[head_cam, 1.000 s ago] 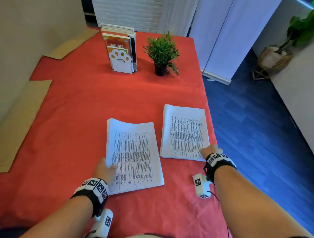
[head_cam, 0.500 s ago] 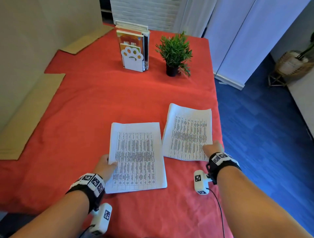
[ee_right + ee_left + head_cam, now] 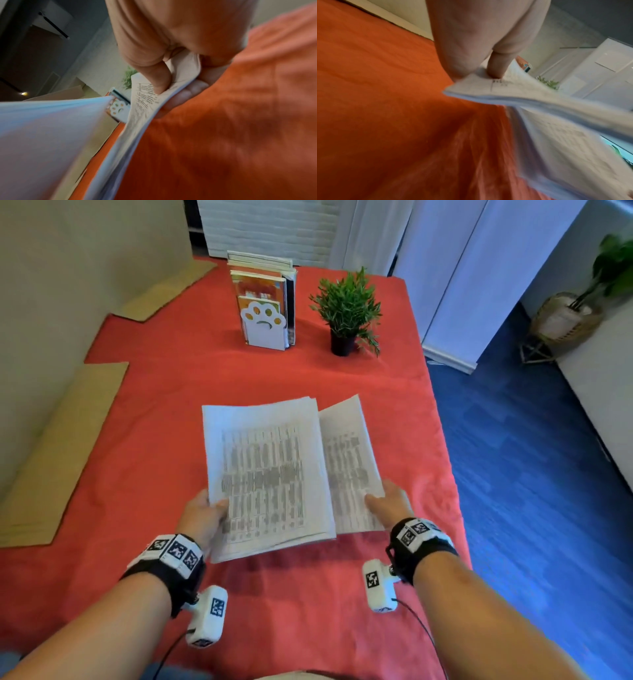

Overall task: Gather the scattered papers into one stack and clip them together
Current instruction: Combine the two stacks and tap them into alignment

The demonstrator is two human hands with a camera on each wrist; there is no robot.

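Observation:
Two sheafs of white printed papers hang above the red tablecloth (image 3: 154,440). My left hand (image 3: 202,515) pinches the left sheaf (image 3: 263,474) at its near left edge, thumb on top; the left wrist view shows that thumb (image 3: 496,66) on the sheaf (image 3: 530,97). Its right side overlaps the right sheaf (image 3: 349,460). My right hand (image 3: 387,501) grips the right sheaf at its near right edge. In the right wrist view the thumb (image 3: 157,78) lies on the printed page (image 3: 142,102) and the fingers curl beneath. No clip shows.
At the table's far end stand a white paw-shaped bookend with books (image 3: 265,302) and a small potted plant (image 3: 346,313). Cardboard sheets (image 3: 58,440) lie along the left wall. The table's right edge drops to a blue floor (image 3: 531,474).
Both sheafs lay flat and apart on the cloth. Now both hands have lifted them and brought them together, the left sheaf overlapping the right one.

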